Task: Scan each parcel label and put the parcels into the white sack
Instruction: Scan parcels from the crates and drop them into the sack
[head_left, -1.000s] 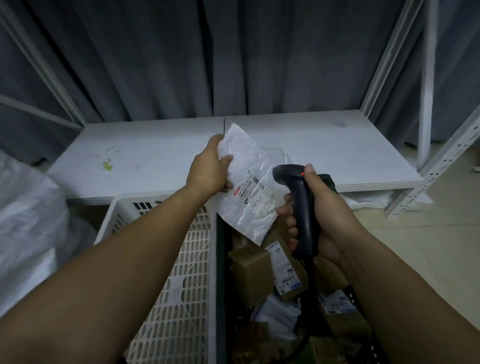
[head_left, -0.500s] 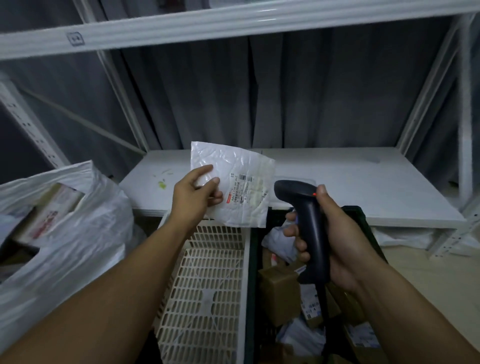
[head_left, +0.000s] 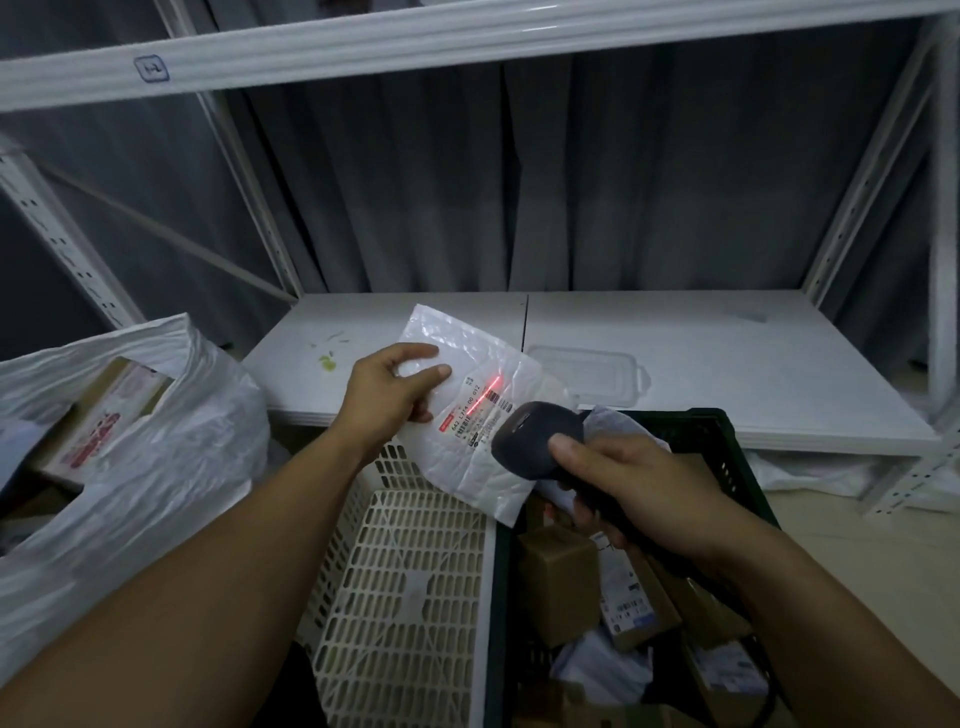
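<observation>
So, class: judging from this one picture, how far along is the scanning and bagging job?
Done: the white sack on the left already holds some boxes. In hand: the left hand holds up a white parcel while the right hand aims the scanner, its red line across the label. Left: bagging this parcel, then the many parcels in the dark crate.

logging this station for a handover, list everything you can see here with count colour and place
parcel in hand: 1, white plastic mailer, red scan line on its label
scanner: 1, black, aimed at the label
sack: 1, white, left, parcels inside
empty crate: 1, cream, centre
dark crate: 1, right, holds several brown boxes and white mailers
clear lid: 1, on shelf
shelf: white, behind crates
curtain: grey, back
left hand: holds the mailer
right hand: grips the scanner
</observation>
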